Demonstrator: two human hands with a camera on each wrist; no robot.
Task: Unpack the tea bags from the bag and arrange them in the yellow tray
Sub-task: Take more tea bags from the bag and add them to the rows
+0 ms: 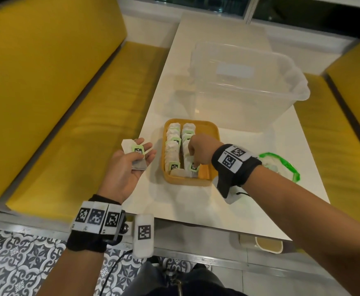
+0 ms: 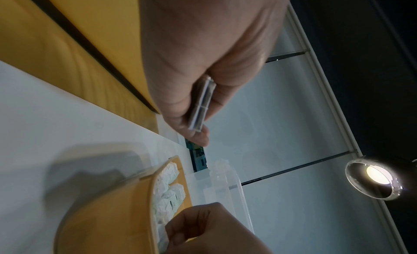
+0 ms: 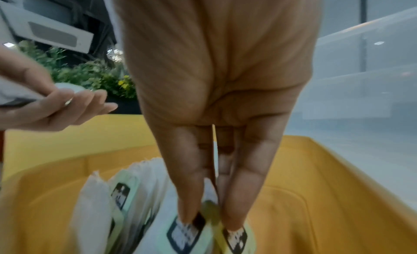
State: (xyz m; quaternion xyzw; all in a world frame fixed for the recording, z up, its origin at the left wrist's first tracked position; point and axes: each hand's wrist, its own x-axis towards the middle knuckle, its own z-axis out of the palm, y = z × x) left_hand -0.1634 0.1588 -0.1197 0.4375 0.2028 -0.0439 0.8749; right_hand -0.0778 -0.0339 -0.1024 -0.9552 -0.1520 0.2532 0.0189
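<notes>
Head view first: yellow tray sits on the white table near the frame's centre, with two rows of tea bags standing on edge along its 9 o'clock side. At about 8 o'clock from the tray, the left hand lies palm up, fingers loosely curled round a small stack of tea bags. The right hand reaches down into the tray, fingertips pinching a tea bag at the near end of the second row. A green-rimmed plastic bag lies at 3 o'clock from the tray, and a clear plastic tub stands at 1 o'clock.

Left wrist view: the left hand fills the upper centre, its thumb and fingers clamped on the edge-on stack. The tray with its tea bags lies at 7 o'clock, and the right hand sits at 6 o'clock.

Right wrist view: the right hand points straight down, fingers pressed together onto the tags of the tea bag in the tray. The left hand shows at 9 o'clock, holding its stack.
</notes>
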